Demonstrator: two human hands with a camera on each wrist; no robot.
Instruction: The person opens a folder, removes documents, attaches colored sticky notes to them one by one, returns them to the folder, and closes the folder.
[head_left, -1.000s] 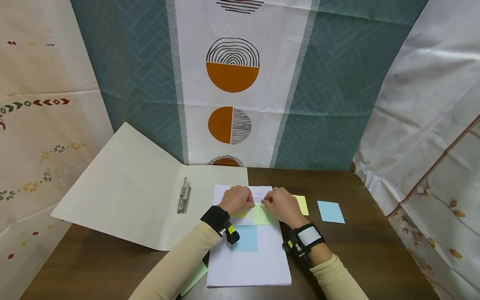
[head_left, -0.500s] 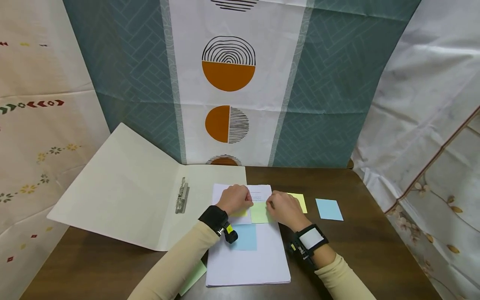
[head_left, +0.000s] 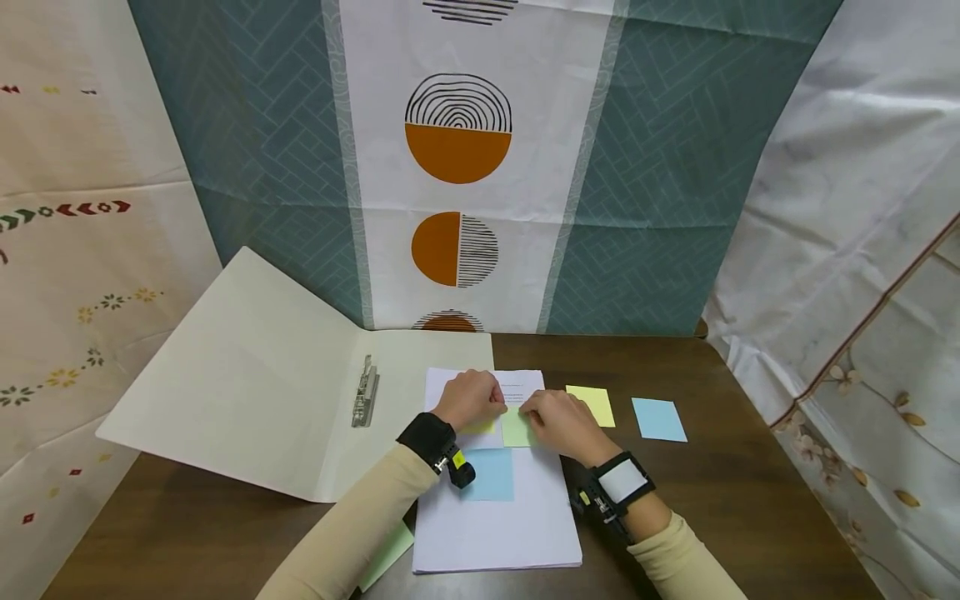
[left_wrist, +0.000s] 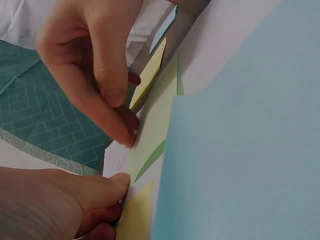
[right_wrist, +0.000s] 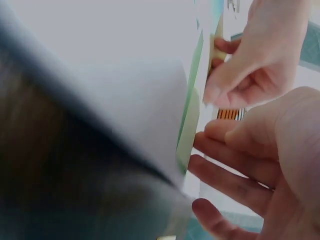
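A light green sticky note (head_left: 517, 427) lies on the upper part of a stack of white paper (head_left: 525, 533), its lower edge lifting in the left wrist view. My left hand (head_left: 470, 400) pinches at its top left corner, thumb on the edge and fingers curled. Over its top right side, my right hand (head_left: 566, 421) touches the note with fairly straight fingertips, the thumb close to the index finger in the right wrist view. A yellow sticky note (left_wrist: 136, 215) sits left of the green one, partly hidden by my left hand. Below them is a blue sticky note (head_left: 491, 477).
An open white lever-arch folder (head_left: 247, 375) with a metal clip (head_left: 366, 393) stands left of the stack. Right of the paper lie a yellow note (head_left: 592, 405) and a blue note (head_left: 659, 419). Another green note (head_left: 388, 554) shows near my left forearm.
My right hand has shifted right along the green note's top edge and then back left, ending slightly nearer me. The left hand stays at its corner. The camera view has shifted slightly.
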